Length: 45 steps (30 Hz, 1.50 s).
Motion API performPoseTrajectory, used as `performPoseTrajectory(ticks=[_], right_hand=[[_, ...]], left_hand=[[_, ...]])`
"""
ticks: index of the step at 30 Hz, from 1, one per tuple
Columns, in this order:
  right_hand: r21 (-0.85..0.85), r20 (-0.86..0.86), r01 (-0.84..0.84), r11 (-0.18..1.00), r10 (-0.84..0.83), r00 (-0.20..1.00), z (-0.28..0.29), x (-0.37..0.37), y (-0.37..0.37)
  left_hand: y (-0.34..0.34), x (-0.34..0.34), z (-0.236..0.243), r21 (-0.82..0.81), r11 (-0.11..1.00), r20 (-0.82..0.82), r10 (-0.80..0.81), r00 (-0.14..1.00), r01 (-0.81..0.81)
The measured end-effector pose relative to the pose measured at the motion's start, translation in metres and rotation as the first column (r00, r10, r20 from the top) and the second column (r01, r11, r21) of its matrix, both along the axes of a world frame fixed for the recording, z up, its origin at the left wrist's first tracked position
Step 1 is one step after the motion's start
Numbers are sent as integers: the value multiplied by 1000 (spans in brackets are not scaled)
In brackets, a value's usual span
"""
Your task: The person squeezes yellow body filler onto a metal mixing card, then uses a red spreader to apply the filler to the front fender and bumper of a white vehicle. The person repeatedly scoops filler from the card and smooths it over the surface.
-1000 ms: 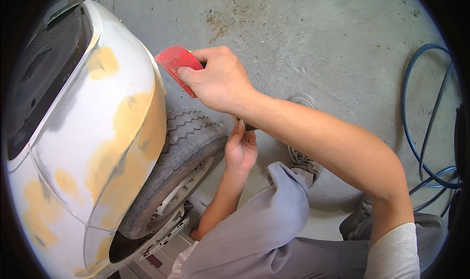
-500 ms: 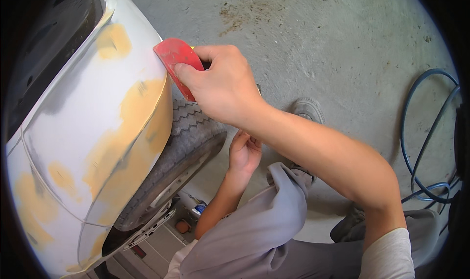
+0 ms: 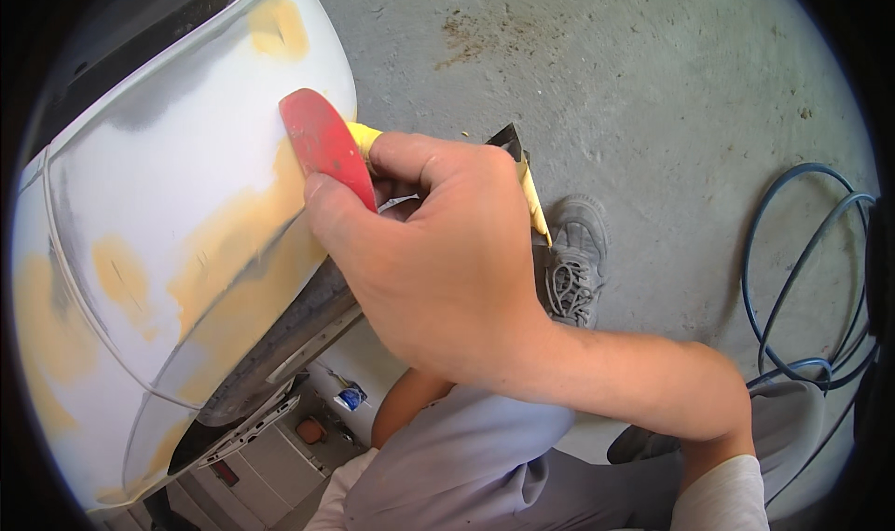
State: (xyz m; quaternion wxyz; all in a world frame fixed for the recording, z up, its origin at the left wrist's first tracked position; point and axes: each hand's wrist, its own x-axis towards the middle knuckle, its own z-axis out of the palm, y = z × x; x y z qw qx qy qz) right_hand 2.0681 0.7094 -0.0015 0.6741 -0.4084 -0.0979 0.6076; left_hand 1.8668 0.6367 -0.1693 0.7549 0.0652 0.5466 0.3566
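Red spreader: the thin, flat red spreader, rounded at its top and scuffed with pale marks, is in front of the car panel in my view; I can't tell whether its edge touches.
Right hand: I see the right hand closed in a pinch on the spreader, thumb flat on the near face, fingers curled behind.
Yellow matter: some bright yellow matter shows between the blade and the index finger.
Left hand: hidden from my camera behind the right one; only the left forearm shows, so I can't tell how open that hand is or what it holds.
Dark flat piece: past the right knuckles I make out a dark flat piece with a pale-yellow, paste-like edge.
Car panel: smooth, curved and white, the car panel carries matte tan patches, grey smudges and a raised lip.
Tyre: dark rubber, the tyre is partly covered by the panel.
Print: a small blue-and-white packet lies low down, its markings too small for me to read.
Floor: grey, pitted and brown-stained, the floor bears a looped blue hose and a laced grey shoe.
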Motion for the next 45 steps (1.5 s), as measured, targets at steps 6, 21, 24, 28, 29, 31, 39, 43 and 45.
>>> performPoseTrajectory(ticks=[6, 21, 24, 28, 29, 31, 39, 43, 45], right_hand=[[48, 10, -19, 999, 19, 1000, -19, 45, -8], [279, 882, -315, 907, -113, 457, -114, 112, -81], [236, 833, -194, 952, -95, 545, -95, 134, -78], [120, 779, -190, 974, 26, 626, -59, 136, -93], [145, 795, -300, 943, 70, 602, -53, 136, -98], [72, 728, -197, 978, 84, 680, -46, 141, -108], [55, 768, -233, 971, 108, 631, -33, 171, -126], [60, 669, 4, 998, -43, 742, -24, 196, -134], [-47, 757, -215, 976, 175, 630, -17, 203, -146]], left_hand=[[1, 17, 10, 165, 985, -70, -29, 997, 41], [36, 62, 68, 208, 978, 367, -84, 926, 7], [32, 84, 68, 308, 947, 323, -189, 927, 86], [36, 113, 74, 429, 897, 285, -249, 926, 109], [38, 119, 77, 453, 886, 290, -254, 923, 101], [37, 131, 83, 473, 874, 254, -255, 933, 110], [25, 157, 89, 466, 879, 225, -234, 946, 107], [29, 182, 104, 459, 873, 217, -290, 932, 165], [37, 199, 118, 478, 860, 240, -322, 916, 177]])
